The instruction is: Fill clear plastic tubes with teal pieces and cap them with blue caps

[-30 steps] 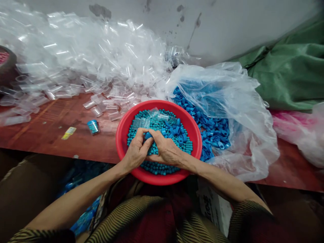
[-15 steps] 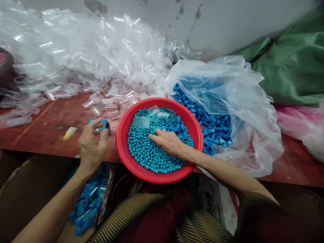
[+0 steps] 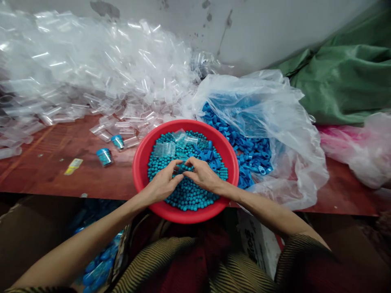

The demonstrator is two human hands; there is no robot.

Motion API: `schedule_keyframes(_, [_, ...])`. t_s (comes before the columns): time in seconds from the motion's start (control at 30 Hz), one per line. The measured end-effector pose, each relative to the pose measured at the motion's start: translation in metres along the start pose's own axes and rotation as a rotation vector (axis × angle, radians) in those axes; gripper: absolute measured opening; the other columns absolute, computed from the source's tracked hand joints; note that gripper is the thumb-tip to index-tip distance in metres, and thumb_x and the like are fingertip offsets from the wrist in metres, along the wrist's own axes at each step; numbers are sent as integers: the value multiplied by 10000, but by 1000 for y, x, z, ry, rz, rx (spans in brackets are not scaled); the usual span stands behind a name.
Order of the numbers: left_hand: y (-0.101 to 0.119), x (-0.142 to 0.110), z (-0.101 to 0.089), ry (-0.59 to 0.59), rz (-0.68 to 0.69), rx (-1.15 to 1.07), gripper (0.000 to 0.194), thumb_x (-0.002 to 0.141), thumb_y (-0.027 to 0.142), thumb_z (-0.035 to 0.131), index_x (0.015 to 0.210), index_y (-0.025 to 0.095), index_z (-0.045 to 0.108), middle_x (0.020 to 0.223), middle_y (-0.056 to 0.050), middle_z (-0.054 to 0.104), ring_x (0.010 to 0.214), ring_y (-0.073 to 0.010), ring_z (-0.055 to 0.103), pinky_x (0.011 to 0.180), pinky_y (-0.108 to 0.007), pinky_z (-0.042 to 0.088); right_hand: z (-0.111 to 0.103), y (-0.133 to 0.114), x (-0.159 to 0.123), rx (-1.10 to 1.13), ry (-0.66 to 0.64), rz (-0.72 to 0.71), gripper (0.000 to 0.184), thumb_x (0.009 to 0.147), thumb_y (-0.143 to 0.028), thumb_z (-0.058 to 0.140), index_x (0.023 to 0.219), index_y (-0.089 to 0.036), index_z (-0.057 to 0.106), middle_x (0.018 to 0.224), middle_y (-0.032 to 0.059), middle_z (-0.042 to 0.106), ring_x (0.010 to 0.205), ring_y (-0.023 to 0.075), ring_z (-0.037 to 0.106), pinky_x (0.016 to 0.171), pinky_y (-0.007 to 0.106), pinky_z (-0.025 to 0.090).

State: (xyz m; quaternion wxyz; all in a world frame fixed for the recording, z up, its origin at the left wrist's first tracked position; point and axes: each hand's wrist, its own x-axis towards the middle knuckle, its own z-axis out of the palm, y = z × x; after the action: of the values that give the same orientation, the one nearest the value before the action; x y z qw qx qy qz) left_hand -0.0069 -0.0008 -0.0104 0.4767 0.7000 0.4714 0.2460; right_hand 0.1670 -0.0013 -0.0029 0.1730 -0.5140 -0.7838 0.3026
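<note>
My left hand point(image 3: 165, 181) and my right hand point(image 3: 203, 175) meet over a red basin point(image 3: 141, 165) of small turquoise beads point(image 3: 189, 199). Their curved fingers and thumbs close around a small piece between them, see-through in part and mostly hidden by the fingertips. Empty clear tubes point(image 3: 165, 149) lie on the beads beyond my left hand. Blue caps point(image 3: 210, 152) rest on them behind my right hand. Left of the basin, two bead-filled tubes with blue caps sit on the table: a nearer one point(image 3: 104, 157) and a farther one point(image 3: 117, 142).
A large heap of clear tubes point(image 3: 100, 65) covers the table's back left. A plastic bag point(image 3: 293, 134) of blue caps point(image 3: 250, 152) lies right of the basin. Green cloth point(image 3: 345, 89) is at the far right. Below the table edge is a box of blue-capped tubes point(image 3: 100, 260).
My left hand has let go of a blue-capped tube on the table and moved right, over the basin, to meet my right hand. The view has shifted slightly.
</note>
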Motion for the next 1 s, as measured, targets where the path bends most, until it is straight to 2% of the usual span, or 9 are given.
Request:
schedule_keyframes(0.17, [3, 6, 9, -154, -171, -248, 190, 736, 311, 545, 838, 151, 534, 658, 40, 473, 600, -106, 437, 565, -237, 374, 7, 1, -15, 456, -153, 263, 188, 839, -264, 519, 1001, -170, 492, 539, -78, 505, 416, 99, 490, 426, 213, 400])
schedule_keyframes(0.3, [5, 0, 8, -253, -344, -421, 299, 647, 392, 646, 713, 155, 478, 614, 59, 415, 554, -78, 390, 506, -210, 334, -9, 9, -16, 528, -350, 217, 218, 829, -262, 532, 1031, -179, 530, 711, -30, 602, 464, 95, 548, 425, 208, 425])
schedule_keyframes(0.37, [8, -1, 6, -267, -424, -484, 338, 614, 401, 683, 722, 160, 472, 607, 64, 419, 547, -77, 414, 499, -208, 363, -24, 17, -7, 378, -390, 135, 164, 845, -245, 517, 976, -174, 584, 773, -9, 635, 543, 104, 587, 507, 221, 458])
schedule_keyframes(0.47, [12, 0, 3, -254, -528, -566, 379, 625, 424, 693, 769, 175, 447, 628, 52, 500, 538, -92, 495, 485, -219, 408, -39, 28, 16, -81, -94, 39, 167, 876, -213, 488, 976, -163, 612, 921, 43, 672, 832, 160, 627, 740, 273, 464])
schedule_keyframes(0.53, [14, 1, 2, -260, -573, -595, 381, 671, 455, 662, 793, 182, 427, 658, 22, 574, 513, -104, 540, 455, -215, 404, -39, 34, 29, -366, -101, 33, 206, 862, -237, 531, 1043, -160, 592, 1036, 85, 661, 963, 208, 610, 788, 300, 446])
schedule_keyframes(0.6, [14, 1, 1, -237, -574, -596, 357, 717, 455, 631, 822, 181, 427, 672, 5, 609, 480, -97, 548, 423, -191, 378, -33, 38, 37, -553, -200, 61, 251, 859, -297, 544, 1061, -154, 578, 1067, 116, 653, 979, 240, 611, 761, 309, 448])
schedule_keyframes(0.73, [13, 0, 1, -225, -522, -638, 353, 745, 392, 637, 969, 182, 463, 687, 9, 617, 501, -94, 568, 437, -186, 413, -26, 38, 36, -655, -296, 120, 255, 885, -349, 485, 1051, -173, 565, 1023, 102, 665, 944, 236, 621, 705, 291, 439])
schedule_keyframes(0.83, [13, 0, 0, -265, -484, -719, 427, 724, 377, 668, 1035, 188, 445, 711, 6, 616, 533, -103, 587, 447, -197, 439, -29, 35, 28, -655, -263, 114, 243, 895, -315, 454, 1086, -193, 543, 1013, 76, 649, 922, 213, 612, 642, 265, 411])
schedule_keyframes(1.0, [15, -1, -1, -294, -453, -756, 388, 728, 396, 660, 963, 175, 446, 695, 0, 607, 464, -73, 537, 360, -149, 322, -25, 32, 11, -733, -292, -117, 298, 938, -211, 324, 1134, -229, 548, 1022, 86, 575, 792, 182, 578, 549, 265, 341])
